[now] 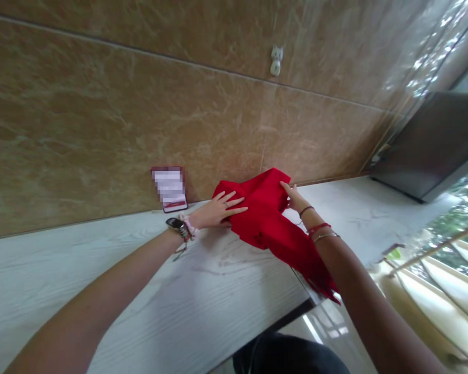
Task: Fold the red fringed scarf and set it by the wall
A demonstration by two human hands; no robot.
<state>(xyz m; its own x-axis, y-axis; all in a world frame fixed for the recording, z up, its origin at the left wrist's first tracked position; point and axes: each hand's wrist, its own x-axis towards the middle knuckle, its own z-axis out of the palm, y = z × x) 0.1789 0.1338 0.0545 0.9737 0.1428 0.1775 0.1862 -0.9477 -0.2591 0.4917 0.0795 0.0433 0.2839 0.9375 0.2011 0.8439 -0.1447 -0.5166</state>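
A red cloth point(263, 208), maybe a garment, lies crumpled and folded against the wall. One long part of it trails toward the table's front edge, partly behind my right forearm. My left hand point(220, 209) rests on the cloth's left part with its fingers spread out. At the upper right of the cloth, my right hand point(293, 197) is closed on its edge; the fingertips are partly hidden by the fabric.
The cloth lies on a white wood-grain table point(171, 301) along a brown marbled wall point(101, 119). A blurred-out card or phone-like thing point(171, 187) leans against the wall. A white cat-shaped hook point(276, 61) is on the wall. A dark grey appliance point(429, 140) stands at right.
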